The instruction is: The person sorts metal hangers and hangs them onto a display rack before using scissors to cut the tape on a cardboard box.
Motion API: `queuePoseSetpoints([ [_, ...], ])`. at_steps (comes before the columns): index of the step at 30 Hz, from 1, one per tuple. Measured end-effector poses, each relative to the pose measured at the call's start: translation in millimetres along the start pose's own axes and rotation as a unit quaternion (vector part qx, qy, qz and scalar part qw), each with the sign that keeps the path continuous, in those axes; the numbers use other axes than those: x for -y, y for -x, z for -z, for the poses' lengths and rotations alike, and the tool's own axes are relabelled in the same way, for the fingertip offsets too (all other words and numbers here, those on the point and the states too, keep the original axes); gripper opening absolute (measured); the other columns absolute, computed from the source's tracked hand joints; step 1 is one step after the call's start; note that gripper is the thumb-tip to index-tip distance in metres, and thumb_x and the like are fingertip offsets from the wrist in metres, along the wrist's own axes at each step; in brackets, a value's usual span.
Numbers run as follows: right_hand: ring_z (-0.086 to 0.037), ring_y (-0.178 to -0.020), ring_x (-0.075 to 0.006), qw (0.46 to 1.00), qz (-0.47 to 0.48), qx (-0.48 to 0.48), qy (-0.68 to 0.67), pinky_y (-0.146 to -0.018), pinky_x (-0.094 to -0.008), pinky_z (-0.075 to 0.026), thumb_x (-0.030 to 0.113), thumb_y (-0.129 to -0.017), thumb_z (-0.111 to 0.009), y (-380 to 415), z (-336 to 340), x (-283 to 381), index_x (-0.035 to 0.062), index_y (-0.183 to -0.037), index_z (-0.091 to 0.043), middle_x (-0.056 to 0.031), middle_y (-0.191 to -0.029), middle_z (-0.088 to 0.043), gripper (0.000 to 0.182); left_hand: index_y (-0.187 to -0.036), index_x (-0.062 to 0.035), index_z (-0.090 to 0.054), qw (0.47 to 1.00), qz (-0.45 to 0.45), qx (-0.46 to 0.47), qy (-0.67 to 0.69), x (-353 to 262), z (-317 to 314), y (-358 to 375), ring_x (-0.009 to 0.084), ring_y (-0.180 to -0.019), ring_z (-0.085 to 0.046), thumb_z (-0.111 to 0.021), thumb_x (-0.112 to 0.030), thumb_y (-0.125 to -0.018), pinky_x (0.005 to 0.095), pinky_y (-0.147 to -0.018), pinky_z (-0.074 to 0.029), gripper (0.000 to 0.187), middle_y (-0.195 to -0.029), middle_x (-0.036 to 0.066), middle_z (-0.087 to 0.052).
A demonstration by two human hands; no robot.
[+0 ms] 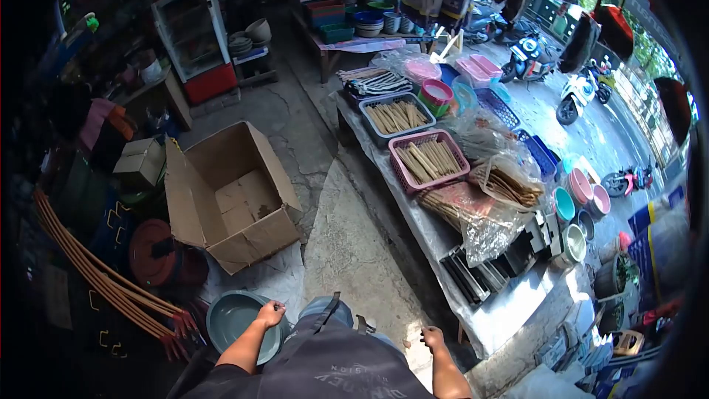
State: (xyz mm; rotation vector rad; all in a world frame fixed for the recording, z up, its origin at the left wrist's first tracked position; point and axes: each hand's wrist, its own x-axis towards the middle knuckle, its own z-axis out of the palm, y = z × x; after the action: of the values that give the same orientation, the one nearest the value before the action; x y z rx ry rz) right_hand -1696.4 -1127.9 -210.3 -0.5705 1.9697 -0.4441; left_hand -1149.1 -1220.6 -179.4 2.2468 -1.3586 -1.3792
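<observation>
My left hand point(271, 314) hangs at my side with its fingers curled in, and nothing shows in it. Below it a round grey-green basin point(229, 323) rests on the floor; the hand overlaps its right rim in this view. On my other side, my right hand point(433, 338) is loosely bent, its fingertips a little apart and nothing between them. It is nearest to the front corner of a long covered table point(484, 336). A large cardboard box point(255, 240) stands with its top flaps apart on the floor ahead of my left hand.
Along the table stand a pink basket point(402, 172) and a blue-grey basket point(378, 128) of pale sticks, plus plastic-wrapped bundles point(473, 207). Bundled orange-brown poles point(96, 273) lean at left. A red-framed display fridge point(193, 37) stands farther back. Motorbikes point(528, 59) are parked outside.
</observation>
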Motion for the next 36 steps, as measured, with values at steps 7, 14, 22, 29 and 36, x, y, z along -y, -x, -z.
queuePoseSetpoints([
  [7, -0.06, -0.068, -0.0143, 0.981, 0.171, 0.071, 0.066, -0.063, -0.0301, -0.05, 0.023, -0.09, -0.064, -198, -3, 129, 0.0004, -0.095, -0.069, -0.0054, -0.079, -0.066, 0.023, -0.1, -0.0071, -0.07, 0.985, 0.14, -0.043, 0.088, -9, -25, -36, 0.0239, -0.095, -0.065, -0.068, -0.026, -0.084, 0.0343, -0.085, -0.049, 0.025, -0.099, 0.015, -0.07],
  [14, -0.061, -0.068, -0.0155, 0.953, 0.196, 0.104, 0.206, -0.063, -0.0316, -0.049, 0.026, -0.089, -0.064, -269, -34, 279, -0.0005, -0.096, -0.07, -0.0075, -0.078, -0.066, 0.028, -0.102, -0.0127, -0.071, 0.963, 0.236, -0.009, 0.127, -29, -21, -147, 0.0297, -0.111, -0.062, -0.069, -0.034, -0.082, 0.0361, -0.095, -0.047, 0.029, -0.115, 0.018, -0.067],
  [22, -0.063, -0.066, -0.02, 0.963, 0.093, 0.13, 0.218, -0.054, -0.0349, -0.048, 0.027, -0.089, -0.065, -319, -80, 441, -0.0001, -0.1, -0.068, -0.0083, -0.077, -0.066, 0.029, -0.103, -0.0018, -0.064, 0.957, 0.101, -0.145, 0.228, -137, 85, -273, 0.0244, -0.099, -0.066, -0.064, -0.021, -0.088, 0.0332, -0.087, -0.05, 0.024, -0.105, 0.015, -0.069],
  [29, -0.065, -0.068, -0.0207, 0.922, 0.082, 0.202, 0.32, -0.054, -0.0354, -0.048, 0.028, -0.091, -0.062, -403, -133, 563, 0.0009, -0.099, -0.068, -0.0076, -0.078, -0.067, 0.029, -0.103, 0.0012, -0.061, 0.927, 0.093, -0.202, 0.302, -207, 133, -362, 0.0203, -0.094, -0.066, -0.061, -0.016, -0.09, 0.032, -0.085, -0.051, 0.021, -0.098, 0.012, -0.069],
  [36, -0.066, -0.077, -0.0244, 0.898, 0.098, 0.289, 0.317, -0.062, -0.038, -0.05, 0.028, -0.091, -0.058, -562, -224, 719, 0.0042, -0.105, -0.069, -0.0095, -0.089, -0.069, 0.03, -0.092, 0.0027, -0.066, 0.944, 0.216, -0.164, 0.187, -255, 149, -430, 0.0294, -0.086, -0.065, -0.053, -0.023, -0.088, 0.039, -0.078, -0.049, 0.029, -0.089, 0.021, -0.067],
])
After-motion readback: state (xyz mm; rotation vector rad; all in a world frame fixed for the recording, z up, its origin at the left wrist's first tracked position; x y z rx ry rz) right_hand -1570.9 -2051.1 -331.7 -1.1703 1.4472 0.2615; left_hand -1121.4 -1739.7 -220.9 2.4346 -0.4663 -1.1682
